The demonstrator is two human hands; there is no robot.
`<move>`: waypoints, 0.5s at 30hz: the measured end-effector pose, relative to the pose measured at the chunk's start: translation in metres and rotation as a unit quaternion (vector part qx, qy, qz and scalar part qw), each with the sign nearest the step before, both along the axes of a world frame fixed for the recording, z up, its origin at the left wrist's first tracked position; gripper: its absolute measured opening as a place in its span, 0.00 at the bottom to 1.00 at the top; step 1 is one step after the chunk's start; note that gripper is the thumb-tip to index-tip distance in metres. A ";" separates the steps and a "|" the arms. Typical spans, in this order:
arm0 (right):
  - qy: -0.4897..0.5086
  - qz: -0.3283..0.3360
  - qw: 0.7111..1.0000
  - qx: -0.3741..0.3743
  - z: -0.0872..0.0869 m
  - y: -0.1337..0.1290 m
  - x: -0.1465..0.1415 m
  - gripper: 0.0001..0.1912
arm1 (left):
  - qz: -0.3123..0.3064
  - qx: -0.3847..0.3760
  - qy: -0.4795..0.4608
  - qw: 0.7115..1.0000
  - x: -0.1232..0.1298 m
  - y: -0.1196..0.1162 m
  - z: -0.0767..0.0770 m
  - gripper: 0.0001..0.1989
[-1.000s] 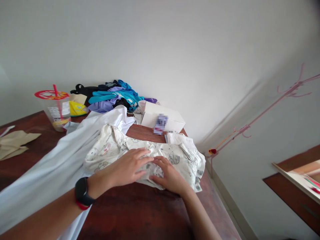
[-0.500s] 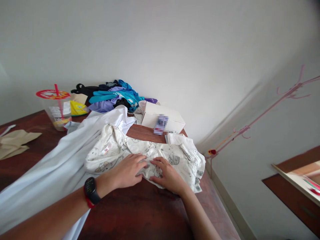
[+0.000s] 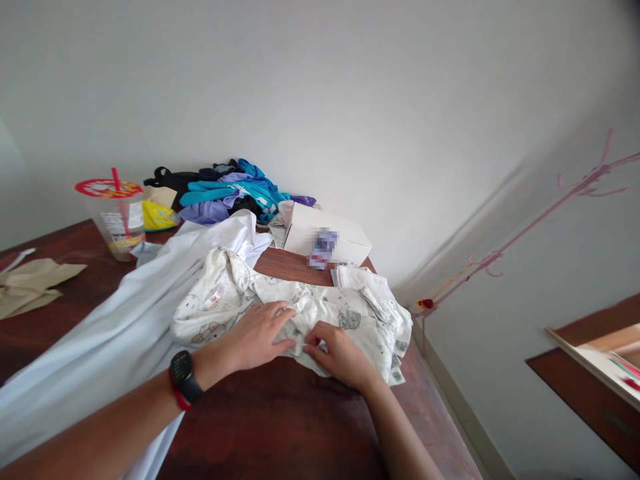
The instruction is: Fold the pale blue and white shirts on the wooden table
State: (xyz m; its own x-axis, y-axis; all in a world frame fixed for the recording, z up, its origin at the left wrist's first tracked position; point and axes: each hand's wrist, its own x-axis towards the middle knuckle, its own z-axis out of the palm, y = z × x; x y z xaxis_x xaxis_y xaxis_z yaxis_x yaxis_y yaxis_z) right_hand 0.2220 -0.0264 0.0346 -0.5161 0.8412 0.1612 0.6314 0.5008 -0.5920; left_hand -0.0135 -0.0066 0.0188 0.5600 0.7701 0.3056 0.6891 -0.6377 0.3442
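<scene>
No words I can make out for certain from here. Plastic cup (image 3: pixel 120 243): white label (image 3: pixel 136 217) with small print, too fine to read; red lid (image 3: pixel 109 189) with white and yellow markings, illegible at this slant. Turquoise cloth (image 3: pixel 207 193): white print broken by folds. White box (image 3: pixel 353 243): patch in front pixelated. Watch (image 3: pixel 185 373): display figures too tiny. Patterned white cloth (image 3: pixel 273 288): small tag (image 3: pixel 215 297), unreadable.

Head cam, fwd/down, close over table (image 3: pixel 250 427)

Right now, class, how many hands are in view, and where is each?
2. The left hand is at the patterned white cloth, left of its middle; the right hand is at it too, right of the middle. No others show.
</scene>
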 end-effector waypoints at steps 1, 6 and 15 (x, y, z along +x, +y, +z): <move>0.003 0.002 1.000 0.002 0.001 -0.001 -0.001 0.03 | 0.000 -0.002 0.003 1.000 0.000 0.000 0.000 0.25; 0.076 -0.033 0.997 -0.002 0.001 0.000 0.001 0.07 | 0.009 -0.012 0.011 1.000 -0.001 0.000 0.002 0.31; 0.372 -0.182 0.903 -0.109 -0.006 0.013 0.017 0.17 | 0.011 -0.047 0.003 0.999 -0.007 0.001 0.018 0.41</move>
State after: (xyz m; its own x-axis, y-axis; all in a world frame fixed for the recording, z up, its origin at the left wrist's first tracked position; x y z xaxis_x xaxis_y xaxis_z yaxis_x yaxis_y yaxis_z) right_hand 0.2390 -0.0132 0.0291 -0.0152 0.9872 0.1586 0.1169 0.1593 -0.9803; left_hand -0.0201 -0.0057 0.0373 0.5437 0.8075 0.2289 0.7049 -0.5874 0.3976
